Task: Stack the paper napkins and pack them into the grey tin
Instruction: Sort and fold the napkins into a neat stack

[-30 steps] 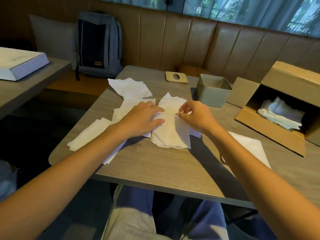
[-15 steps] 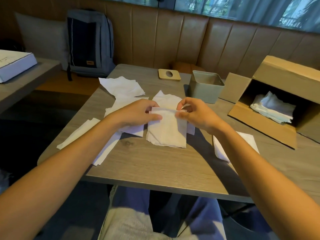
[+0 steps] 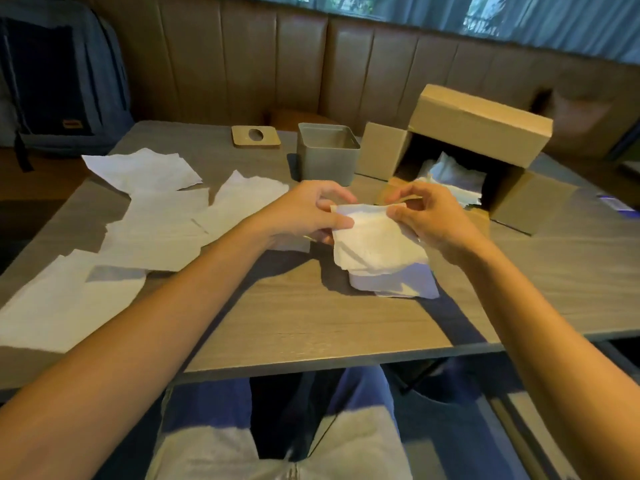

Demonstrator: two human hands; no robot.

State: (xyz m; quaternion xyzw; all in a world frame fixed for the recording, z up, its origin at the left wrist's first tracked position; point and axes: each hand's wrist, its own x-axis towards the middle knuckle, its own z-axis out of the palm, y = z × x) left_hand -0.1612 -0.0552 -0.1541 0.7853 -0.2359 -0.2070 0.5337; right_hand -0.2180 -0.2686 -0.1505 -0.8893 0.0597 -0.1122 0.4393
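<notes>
At centre right of the frame, the crumpled stack of white paper napkins (image 3: 377,247) shows warm cream near its top edge and a bluish-lilac tint along its lower one. The loose flat white paper napkins (image 3: 156,223) at the left are plain white, greyer in shadow. The square grey metal tin (image 3: 327,161) at upper centre is flat, unpatterned grey; the small square wooden lid (image 3: 270,138) left of it is pale tan. The open cardboard box (image 3: 481,123) at upper right is plain brown. The wooden table (image 3: 311,317) is grey-brown with fine straight grain. The padded bench back (image 3: 242,64) is dark brown with vertical seams; the fabric backpack (image 3: 62,81) at upper left is grey-blue with a dark panel.
</notes>
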